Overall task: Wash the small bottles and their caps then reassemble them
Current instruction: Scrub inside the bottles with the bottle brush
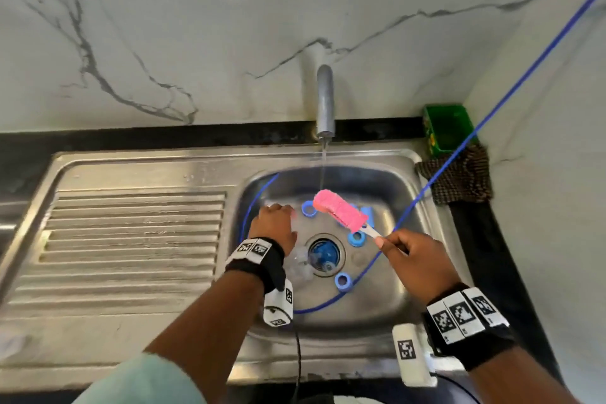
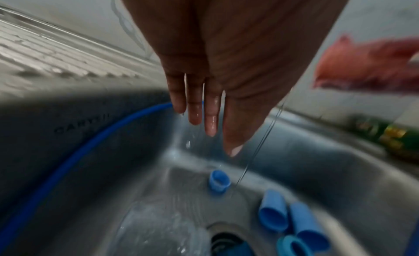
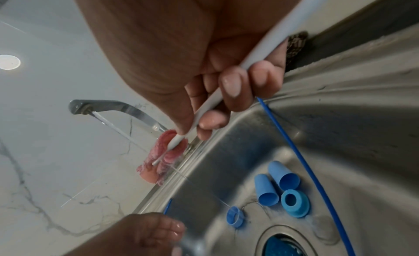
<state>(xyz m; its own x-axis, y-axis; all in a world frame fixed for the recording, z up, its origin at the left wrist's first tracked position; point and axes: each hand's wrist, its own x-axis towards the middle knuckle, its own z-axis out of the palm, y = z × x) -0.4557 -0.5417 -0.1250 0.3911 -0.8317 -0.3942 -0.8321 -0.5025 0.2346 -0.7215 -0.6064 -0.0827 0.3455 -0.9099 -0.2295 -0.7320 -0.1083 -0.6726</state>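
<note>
Beside the drain [image 1: 324, 254], clear bottles [image 1: 300, 264] lie just under the empty, straight-fingered left hand [image 1: 274, 223], nearer than the brush-gripping right hand [image 1: 411, 254].

The clear bottles [image 1: 300, 264] by the drain are mostly tucked under the left wrist, so I can't count them. Pink brush [image 2: 367, 64] is just a smear in the left wrist view, cut off at the right edge. Green box [image 2: 383, 132] label is too blurry to read.

brushed steel sink [image 1: 137, 174], matt plastic caps [image 3: 277, 185] — veined marble wall [image 1: 196, 26]
</note>
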